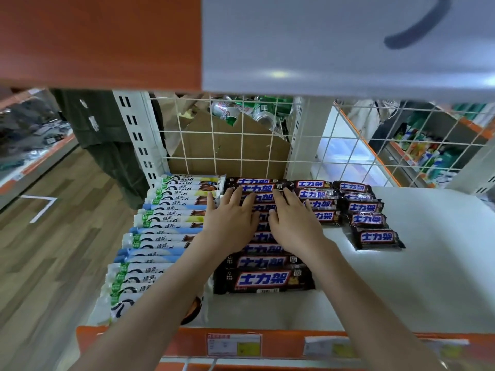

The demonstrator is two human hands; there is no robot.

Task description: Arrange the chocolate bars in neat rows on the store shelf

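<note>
To my far left runs a row of white and blue wrapped bars [160, 231], packed from the back of the shelf [428, 263] to its front edge. Beside it is the long row of dark chocolate bars [263, 281] I am working on. My left hand [231, 220] lies flat on that row, fingers spread and straight, pressing down and gripping nothing. My right hand [293, 223] rests just beside it in the same way, its fingers reaching toward the back bars. Right of my hands is a shorter row of dark bars [316, 195], then a looser row of small bars [364, 207], the front one [377, 238] lying apart and slightly askew. I judge these bars light and fairly stiff, with slick foil wrappers that slide easily over one another, so flat palms can nudge a whole row. For a single stray one, I'd pinch the long edges, not the crimped ends.
</note>
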